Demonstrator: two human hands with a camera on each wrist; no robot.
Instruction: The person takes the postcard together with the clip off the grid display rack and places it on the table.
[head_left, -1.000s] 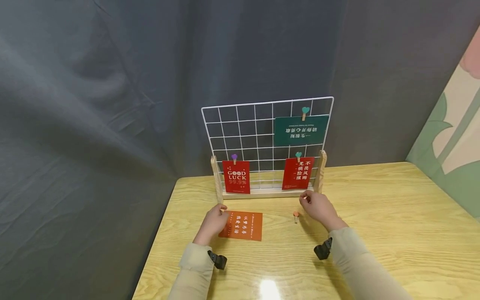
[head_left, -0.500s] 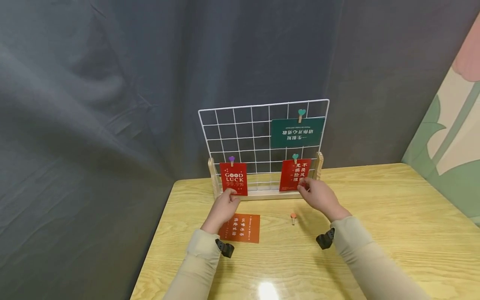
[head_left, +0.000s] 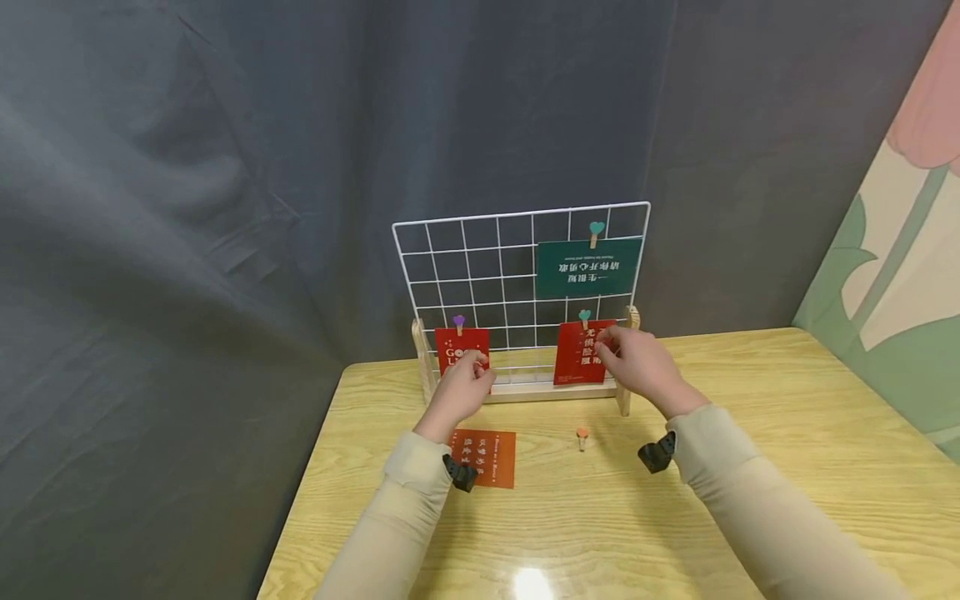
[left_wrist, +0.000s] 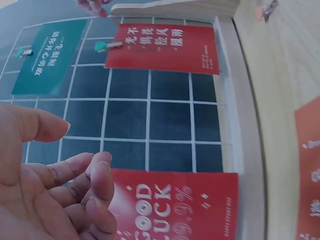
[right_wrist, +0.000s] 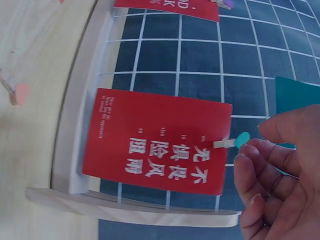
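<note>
My left hand (head_left: 463, 387) is raised in front of the red GOOD LUCK card (head_left: 448, 350), fingers loosely bent and thumb apart, holding nothing. A purple heart clothespin (head_left: 459, 324) fastens that card to the white wire grid (head_left: 517, 287). My right hand (head_left: 645, 367) is in front of the right red card (head_left: 570, 358), partly covering its right side in the head view. In the right wrist view its thumb and fingertips are close to the teal heart clothespin (right_wrist: 242, 139) on that card; whether they touch cannot be told. Nothing is pinched between them.
A green card (head_left: 588, 269) hangs upside down at the grid's upper right under another teal clothespin (head_left: 596, 229). On the wooden table (head_left: 675, 533) lie an orange card (head_left: 495, 458), partly behind my left wrist, and an orange clothespin (head_left: 582, 438). A dark curtain (head_left: 337, 125) stands behind.
My left hand has risen from the orange card, which stays on the table, to the GOOD LUCK card. My right hand has moved up from the grid's base to the right red card.
</note>
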